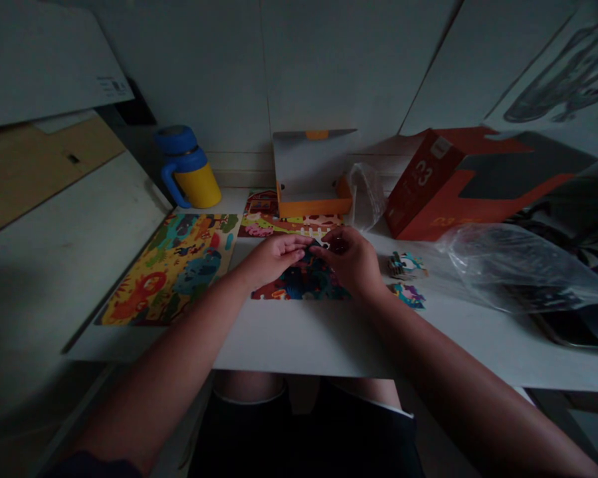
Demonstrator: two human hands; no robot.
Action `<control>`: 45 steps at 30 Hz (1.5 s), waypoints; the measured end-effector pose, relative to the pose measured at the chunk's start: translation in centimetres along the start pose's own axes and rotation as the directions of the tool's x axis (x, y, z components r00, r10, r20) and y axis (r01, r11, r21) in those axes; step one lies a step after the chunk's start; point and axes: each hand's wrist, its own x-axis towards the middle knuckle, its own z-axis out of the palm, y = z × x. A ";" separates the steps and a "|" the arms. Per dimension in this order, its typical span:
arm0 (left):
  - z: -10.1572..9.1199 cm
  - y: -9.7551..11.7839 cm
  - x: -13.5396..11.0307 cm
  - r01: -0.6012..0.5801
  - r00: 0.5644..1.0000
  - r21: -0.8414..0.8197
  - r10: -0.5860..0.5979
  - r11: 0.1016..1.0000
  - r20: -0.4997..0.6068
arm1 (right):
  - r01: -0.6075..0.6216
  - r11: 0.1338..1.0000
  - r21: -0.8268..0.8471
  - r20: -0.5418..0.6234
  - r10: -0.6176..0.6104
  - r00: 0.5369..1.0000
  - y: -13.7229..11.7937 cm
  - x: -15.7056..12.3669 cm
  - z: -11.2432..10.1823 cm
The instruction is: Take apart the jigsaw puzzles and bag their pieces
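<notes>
a: what is the grip doing?
b: the left hand (280, 255) is half curled and the right hand (355, 260) bends thumb and finger together, their fingertips nearly meeting. whether a piece sits between them i can't tell; it is too dark and small there.

a: and the thing they work over?
b: the dark picture sheet (299, 284), flat directly under the fingertips, its near edge showing on the wrist side of both hands.

a: how would it handle?
b: my guess is thin card: light, fairly stiff, a bit slick on the printed face. if it is made of joined pieces, lifting it by one corner could break it apart. better to slide it flat, or support it under opposite edges.

a: any loose bits?
b: two small heaps lie right of the right hand, an upper heap (409, 263) and a lower heap (408, 296). those look featherlight; i'd pinch each by its sides, since thin card creases easily.

a: what else is around?
b: an animal picture (179, 269) left of the left hand, and just beyond the fingertips a farm picture (260, 224), with an open orange-edged box (315, 207) standing on it.
</notes>
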 end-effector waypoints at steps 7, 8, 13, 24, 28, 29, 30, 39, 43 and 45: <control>0.8 0.1 -0.1 -0.006 0.999 -0.069 0.009 0.998 0.043 | -0.020 0.999 0.029 -0.007 0.020 1.000 0.3 0.1 0.1; 0.9 0.1 -0.1 0.007 0.999 -0.083 -0.003 0.996 0.049 | -0.034 0.999 0.024 -0.002 0.034 0.999 0.2 0.1 0.1; 1.5 0.2 0.0 0.017 0.997 -0.085 -0.024 0.996 -0.078 | -0.062 0.998 0.026 0.027 0.061 0.998 -0.3 0.2 0.0; -1.3 1.1 -0.1 -0.122 0.966 0.256 0.174 0.959 -0.193 | -0.122 0.982 0.141 0.142 0.102 0.985 1.5 1.3 -2.2; -4.2 1.5 -0.8 -0.012 0.938 0.697 0.249 0.717 -0.241 | -0.236 0.969 0.073 0.291 0.206 0.934 2.1 1.3 -4.0; -4.9 1.5 -1.0 0.004 0.946 0.769 0.245 0.640 -0.210 | -0.261 0.964 0.041 0.377 0.227 0.898 2.1 1.1 -4.1; -5.4 1.3 -1.1 0.006 0.957 0.813 0.231 0.582 -0.173 | -0.268 0.963 0.007 0.459 0.235 0.857 2.0 0.8 -4.1; -5.9 -0.6 -1.0 -0.015 0.982 0.871 0.171 0.491 -0.079 | 0.031 0.973 -0.228 0.615 0.119 0.779 0.1 -0.4 -3.4; -5.6 -0.6 -0.9 -0.025 0.979 0.864 0.186 0.503 -0.079 | 0.104 0.935 -0.340 0.526 0.098 0.845 0.1 0.0 -3.8; -5.6 -0.6 -0.8 -0.026 0.982 0.859 0.175 0.511 -0.075 | 0.093 0.910 -0.405 0.445 0.107 0.889 0.4 0.2 -3.7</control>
